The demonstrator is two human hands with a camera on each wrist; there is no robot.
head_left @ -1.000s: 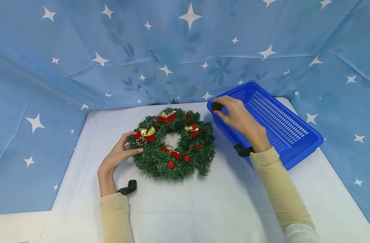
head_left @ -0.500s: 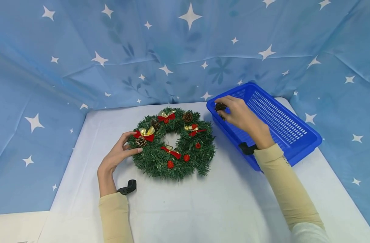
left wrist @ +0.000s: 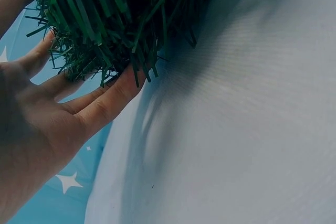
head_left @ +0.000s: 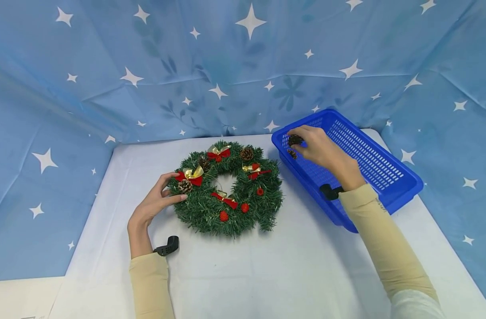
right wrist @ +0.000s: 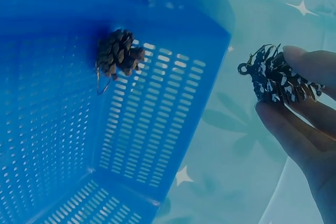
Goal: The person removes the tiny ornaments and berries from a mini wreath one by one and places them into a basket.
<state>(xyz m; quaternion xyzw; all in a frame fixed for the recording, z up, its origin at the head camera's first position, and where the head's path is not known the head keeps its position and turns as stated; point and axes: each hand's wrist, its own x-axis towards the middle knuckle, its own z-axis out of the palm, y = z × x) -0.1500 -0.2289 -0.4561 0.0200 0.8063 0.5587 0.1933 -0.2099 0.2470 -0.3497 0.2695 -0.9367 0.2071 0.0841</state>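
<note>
A green Christmas wreath [head_left: 227, 226] lies on the table, decorated with red and gold bows, red berries and pinecones. My left hand [head_left: 152, 206] holds the wreath's left edge. In the left wrist view, fingers [left wrist: 107, 103] of that hand reach under the green needles [left wrist: 121, 19]. Over the near left corner of the blue basket [head_left: 380, 168], my right hand [head_left: 320, 148] pinches a dark pinecone [right wrist: 281, 77] between thumb and fingers; a small ring shows at its end. Inside the basket sits a second, brown pinecone [right wrist: 116, 56] with a thin gold loop.
The basket stands angled at the table's back right. A white cloth covers the table [head_left: 246, 274]. Blue star-patterned curtain [head_left: 211, 62] hangs behind and at both sides. Black wrist cameras sit on both arms.
My right hand has moved a little to the right with its pinecone, further over the basket. The pinecone inside the basket has come into view. My left hand and the wreath stay put.
</note>
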